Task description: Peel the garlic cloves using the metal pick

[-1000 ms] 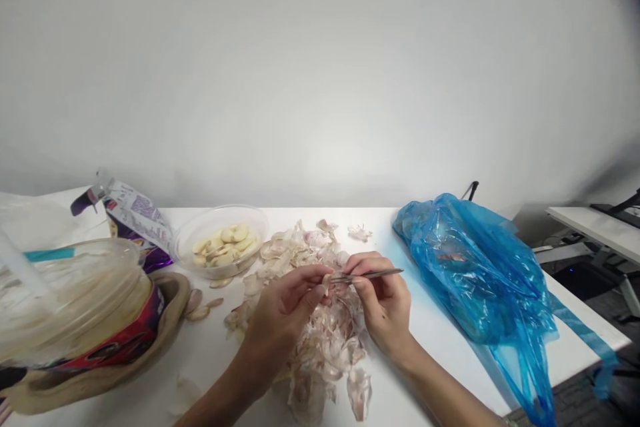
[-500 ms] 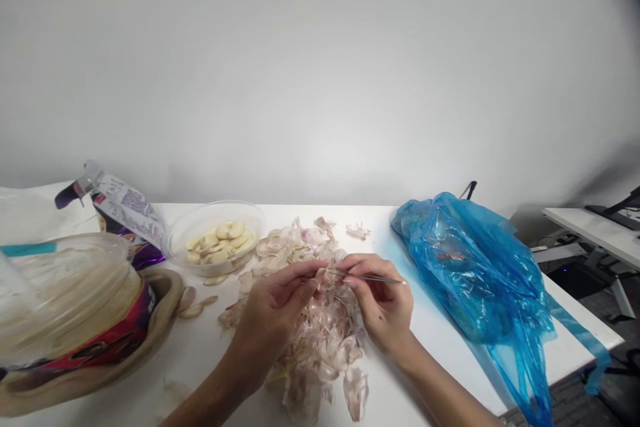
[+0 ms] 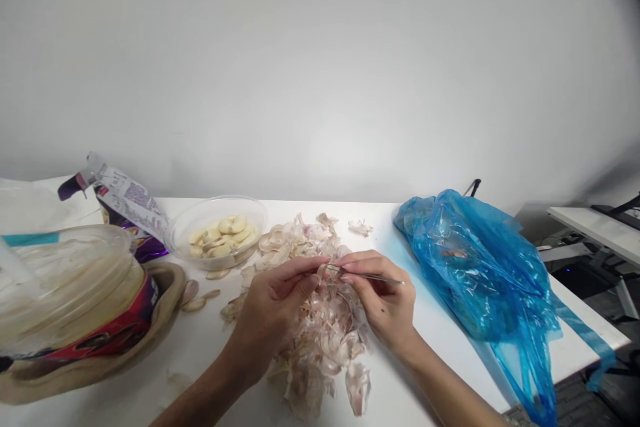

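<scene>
Garlic clove (image 3: pixel 321 273) touches slim metal tweezers (image 3: pixel 375 276) above papery skins (image 3: pixel 336 341).

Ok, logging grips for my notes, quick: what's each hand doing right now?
Left hand: closed, pinching a small pale garlic piece between thumb and fingers.
Right hand: closed, holding thin metal tweezers.

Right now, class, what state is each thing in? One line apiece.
Tweezers: held in the right grip
Pale piece: pinched in the left grip
Clear bowl: uncovered, holding peeled cloves
Garlic skins: heaped loose
Blue bag: crumpled
Purple packet: tilted
Loose cloves: lying outside the bowl
Red-labelled tub: unclear whether covered
</scene>
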Demonstrator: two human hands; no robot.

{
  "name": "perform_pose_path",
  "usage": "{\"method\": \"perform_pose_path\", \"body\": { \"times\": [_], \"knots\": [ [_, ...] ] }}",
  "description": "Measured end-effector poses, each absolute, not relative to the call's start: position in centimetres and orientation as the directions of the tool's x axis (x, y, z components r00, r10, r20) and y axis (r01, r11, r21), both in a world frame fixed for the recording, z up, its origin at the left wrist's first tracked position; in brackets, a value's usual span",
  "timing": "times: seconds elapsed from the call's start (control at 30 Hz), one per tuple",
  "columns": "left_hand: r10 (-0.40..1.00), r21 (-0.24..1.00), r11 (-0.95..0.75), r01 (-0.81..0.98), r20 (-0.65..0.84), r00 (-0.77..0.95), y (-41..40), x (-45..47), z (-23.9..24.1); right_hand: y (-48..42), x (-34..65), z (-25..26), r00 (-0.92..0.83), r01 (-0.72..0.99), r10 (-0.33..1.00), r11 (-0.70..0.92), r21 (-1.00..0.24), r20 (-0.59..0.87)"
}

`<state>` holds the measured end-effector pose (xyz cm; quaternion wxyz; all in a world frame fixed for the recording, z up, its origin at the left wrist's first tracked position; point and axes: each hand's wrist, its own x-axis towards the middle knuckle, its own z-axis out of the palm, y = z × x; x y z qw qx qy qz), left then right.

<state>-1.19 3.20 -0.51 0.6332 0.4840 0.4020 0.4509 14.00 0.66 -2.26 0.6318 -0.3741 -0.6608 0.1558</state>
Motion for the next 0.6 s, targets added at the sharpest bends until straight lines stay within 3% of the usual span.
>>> {"method": "perform_pose_path", "body": {
  "times": [0.6],
  "knots": [
    [0.901,0.869,0.36,-0.34,-0.229,0.369,3.1,-0.71,-1.27,0.42,13.66,-2.94,0.087,0.409,0.608,0.7,-0.585,0.789]
  ]
}}
